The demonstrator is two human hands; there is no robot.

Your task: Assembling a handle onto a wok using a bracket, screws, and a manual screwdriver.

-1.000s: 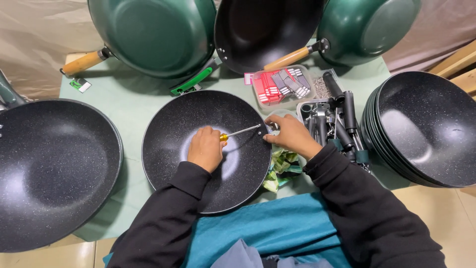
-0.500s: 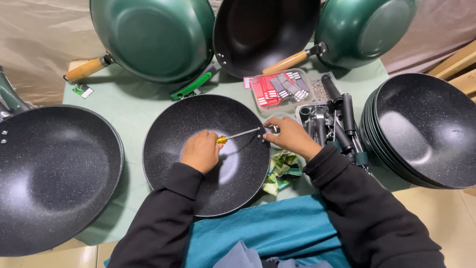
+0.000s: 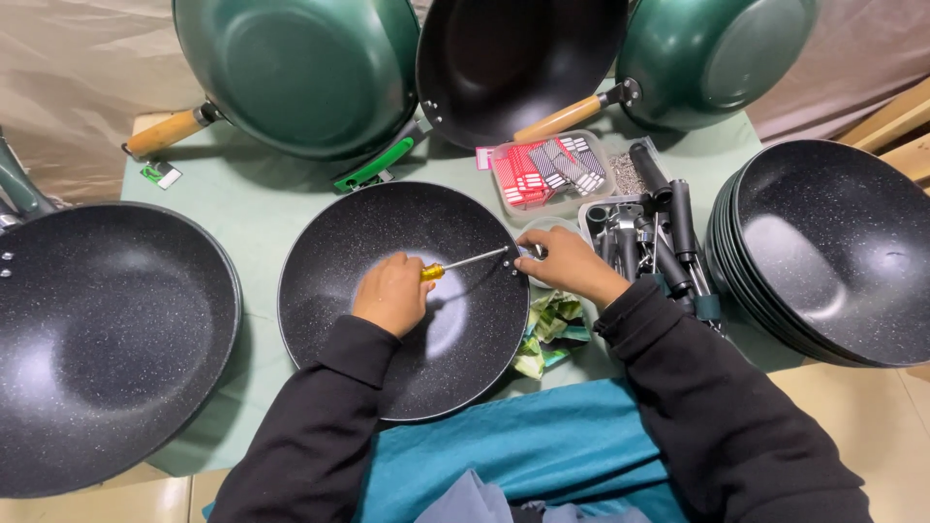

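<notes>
Left hand (image 3: pixel 389 293) around screwdriver (image 3: pixel 463 262) inside pan (image 3: pixel 329 252)

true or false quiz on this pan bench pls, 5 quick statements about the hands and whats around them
1. The left hand grips a screwdriver with a yellow handle. True.
2. The screwdriver tip points at the left rim of the speckled black pan. False: it points at the right rim, where the right hand rests.
3. A stack of black pans sits to the person's right. True.
4. The pans leaning at the back all have green handles. False: two have wooden handles, one a green handle.
5. The clear tray of red and striped packets lies inside the pan. False: it lies on the table beyond it.
</notes>
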